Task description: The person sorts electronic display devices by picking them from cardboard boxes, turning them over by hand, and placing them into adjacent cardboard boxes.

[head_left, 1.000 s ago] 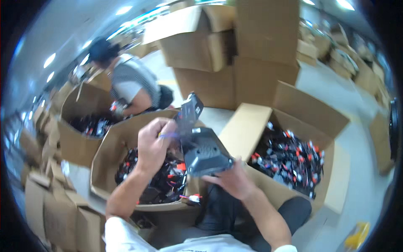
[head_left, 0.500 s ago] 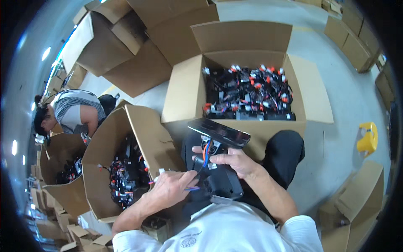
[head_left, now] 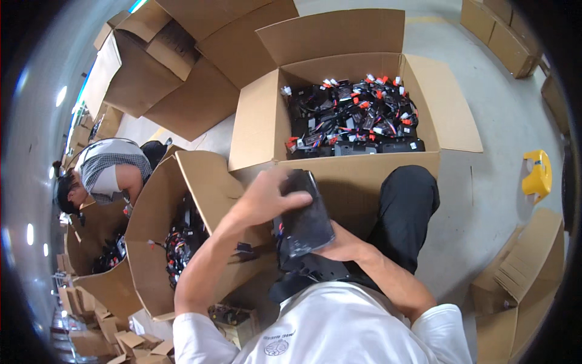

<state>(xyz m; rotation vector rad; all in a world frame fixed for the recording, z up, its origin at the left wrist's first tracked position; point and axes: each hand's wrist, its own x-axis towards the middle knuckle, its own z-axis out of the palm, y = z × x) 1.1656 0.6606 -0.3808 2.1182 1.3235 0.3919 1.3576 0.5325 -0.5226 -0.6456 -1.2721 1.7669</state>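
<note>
Above my lap is a black electronic unit with a flat, glossy, screen-like panel (head_left: pixel 304 225) facing up. My left hand (head_left: pixel 265 197) grips the panel's far left edge, its thumb lying across the face. From the right, my right hand (head_left: pixel 344 244) holds the unit near its lower right edge; most of those fingers are hidden underneath. A black housing (head_left: pixel 315 267) shows below the panel, against my shirt. A bit of coloured wire peeks out at the panel's left side; the rest of the wiring is hidden.
Ahead stands an open carton (head_left: pixel 357 162) full of black units with red and white connectors. At left, another open carton (head_left: pixel 145 267) holds similar parts; beyond it a person (head_left: pixel 115 167) bends over a third. A yellow stool (head_left: pixel 538 176) and an open carton (head_left: pixel 515 285) are at right.
My left hand has left the wires and moved up onto the panel. The panel has turned from lying crosswise to pointing toward me, covering the wires and my right fingers.
</note>
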